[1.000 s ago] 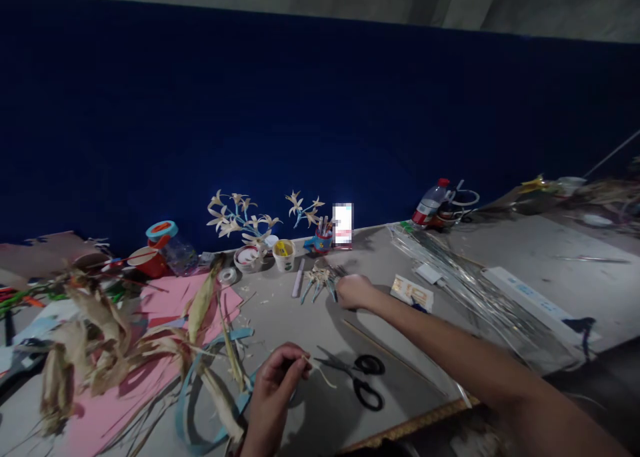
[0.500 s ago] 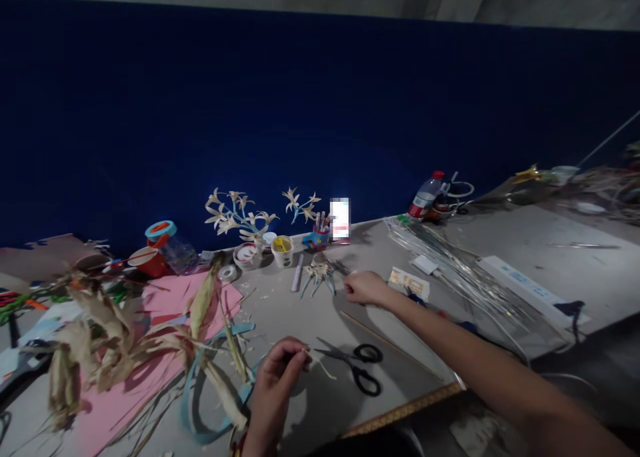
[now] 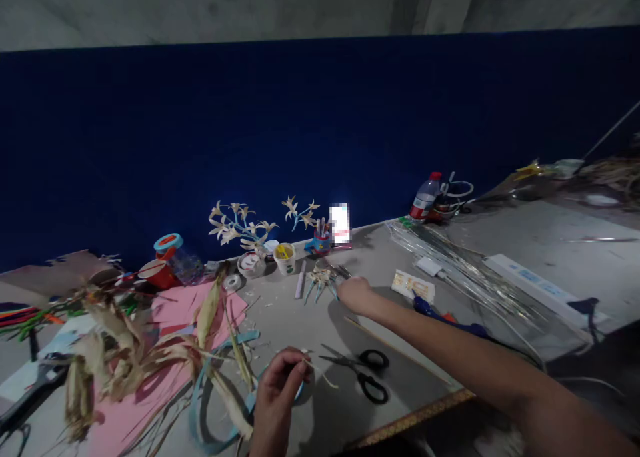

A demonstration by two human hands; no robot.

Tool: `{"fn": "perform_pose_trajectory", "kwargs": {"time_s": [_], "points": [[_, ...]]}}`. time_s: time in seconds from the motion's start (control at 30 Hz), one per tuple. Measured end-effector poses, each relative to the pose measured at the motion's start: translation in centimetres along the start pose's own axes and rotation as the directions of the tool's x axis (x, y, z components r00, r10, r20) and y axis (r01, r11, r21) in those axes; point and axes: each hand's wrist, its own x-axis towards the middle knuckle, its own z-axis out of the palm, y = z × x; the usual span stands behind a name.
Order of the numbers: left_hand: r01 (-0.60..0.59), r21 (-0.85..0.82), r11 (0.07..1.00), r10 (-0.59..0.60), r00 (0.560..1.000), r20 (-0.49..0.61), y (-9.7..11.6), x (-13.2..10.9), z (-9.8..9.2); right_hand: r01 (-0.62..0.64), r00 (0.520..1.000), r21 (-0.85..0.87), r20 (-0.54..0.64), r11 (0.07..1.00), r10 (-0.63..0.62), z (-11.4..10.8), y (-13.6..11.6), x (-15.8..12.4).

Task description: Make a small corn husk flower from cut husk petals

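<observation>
My left hand pinches a thin pale strip, which looks like corn husk, between thumb and forefinger. Its loose end curls out to the right. My right hand is stretched forward, low over the table, with its fingers curled; what they hold, if anything, is hidden. Just left of it lies a bunch of small husk flowers with blue stems. Thin metal tools lie right behind its fingers. Black-handled scissors rest partly spread between my hands.
Dried corn husks and pink paper cover the left side. Along the back stand finished husk flowers, cups, a lit phone and a bottle. Wires in plastic and a power strip lie right.
The view has tilted up slightly, so the table things sit lower. My right hand has shifted slightly toward the flower bunch. My left hand still holds the strip.
</observation>
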Motion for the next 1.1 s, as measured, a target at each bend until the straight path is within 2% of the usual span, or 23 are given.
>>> {"fn": "perform_pose_trajectory", "kwargs": {"time_s": [0.23,0.43,0.73,1.1], "points": [[0.006,0.007,1.0,-0.006,1.0,0.025,-0.3,0.1,0.1,-0.041,0.986,-0.037,0.158,0.998,0.046,-0.7,2.2,-1.9],[0.019,-0.011,1.0,-0.018,0.999,0.047,-0.4,-0.4,0.0,-0.026,0.982,-0.046,0.184,0.999,0.035,-0.9,1.3,-2.6],[0.008,-0.03,1.0,-0.007,1.0,0.019,0.3,-0.8,0.2,0.036,0.974,-0.046,0.226,0.998,-0.025,-1.2,-0.7,-1.2],[-0.007,-0.043,0.999,0.007,1.0,0.013,0.3,-0.9,0.1,0.098,0.957,-0.046,0.277,0.994,-0.082,-1.3,0.6,0.2]]}}
